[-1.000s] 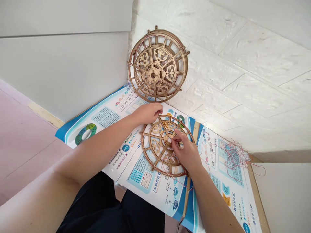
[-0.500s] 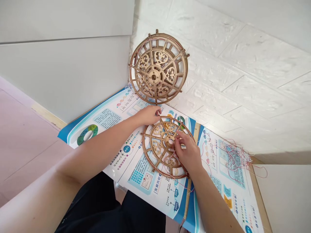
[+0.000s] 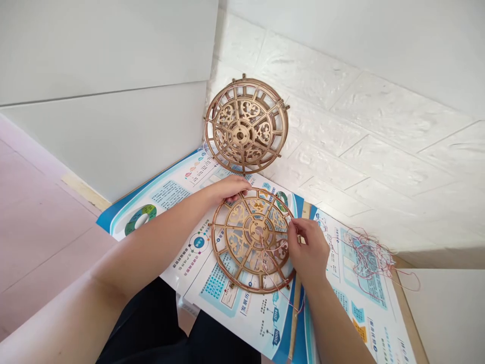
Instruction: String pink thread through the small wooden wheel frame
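Note:
A flat round wooden fretwork disc (image 3: 248,237) lies on printed posters in front of me. My left hand (image 3: 226,189) rests on its far left rim, fingers curled over the edge and holding it down. My right hand (image 3: 308,251) sits at the disc's right rim, fingers pinched together on a thin red wire (image 3: 273,255) that runs from the disc's hub across its lower half and off the near edge.
A thicker round wooden cage assembly (image 3: 245,124) leans against the white brick-pattern wall (image 3: 359,126) behind the disc. A loose tangle of red wire (image 3: 369,255) lies on the right poster (image 3: 364,303). The blue-and-white left poster (image 3: 170,194) hangs over the ledge; my dark-clothed lap (image 3: 170,333) is below.
My right hand has moved from the disc's hub out to its right rim, drawing the wire with it. The disc has shifted slightly toward me and the view has tilted.

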A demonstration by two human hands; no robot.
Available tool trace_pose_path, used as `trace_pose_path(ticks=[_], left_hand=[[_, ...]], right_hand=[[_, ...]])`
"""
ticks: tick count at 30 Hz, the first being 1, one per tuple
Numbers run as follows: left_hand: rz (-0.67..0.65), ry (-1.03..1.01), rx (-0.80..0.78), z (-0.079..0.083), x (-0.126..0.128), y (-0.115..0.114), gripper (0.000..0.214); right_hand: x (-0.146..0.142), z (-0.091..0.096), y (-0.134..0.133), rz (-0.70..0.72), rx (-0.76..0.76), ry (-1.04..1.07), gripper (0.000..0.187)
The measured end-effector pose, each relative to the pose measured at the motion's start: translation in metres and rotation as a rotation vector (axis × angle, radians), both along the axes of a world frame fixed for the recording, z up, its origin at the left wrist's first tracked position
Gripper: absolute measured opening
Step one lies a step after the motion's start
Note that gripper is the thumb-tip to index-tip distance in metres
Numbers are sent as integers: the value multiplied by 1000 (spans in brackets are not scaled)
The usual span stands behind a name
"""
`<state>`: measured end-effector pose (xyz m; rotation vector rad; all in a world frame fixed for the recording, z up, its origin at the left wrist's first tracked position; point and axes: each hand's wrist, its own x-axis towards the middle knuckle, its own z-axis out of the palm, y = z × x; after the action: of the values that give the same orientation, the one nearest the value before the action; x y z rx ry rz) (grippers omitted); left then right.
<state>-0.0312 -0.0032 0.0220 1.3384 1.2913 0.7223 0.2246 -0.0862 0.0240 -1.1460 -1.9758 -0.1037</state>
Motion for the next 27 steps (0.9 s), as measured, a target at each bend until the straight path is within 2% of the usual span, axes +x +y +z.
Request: trace_pose_path(ticks=[3, 5, 13, 18, 22, 27], left_hand=[[48, -50, -68, 3, -2, 0, 17], [32, -12, -53, 5, 0, -2, 17], [-79, 177, 149, 3, 7, -4, 18], [-65, 227, 212, 1, 7, -4, 19], [-72, 208, 204, 3, 7, -5, 19], [-80, 193, 243, 7, 8, -9, 30]], right_hand=[[6, -5, 4, -34, -99, 11, 11], [7, -10, 6, -31, -119, 22, 12], [9, -18, 9, -45, -194, 20, 18], [9, -16, 8, 14, -203, -47, 20], [7, -14, 8, 34, -186, -75, 20], [7, -12, 8, 37, -184, -87, 19]])
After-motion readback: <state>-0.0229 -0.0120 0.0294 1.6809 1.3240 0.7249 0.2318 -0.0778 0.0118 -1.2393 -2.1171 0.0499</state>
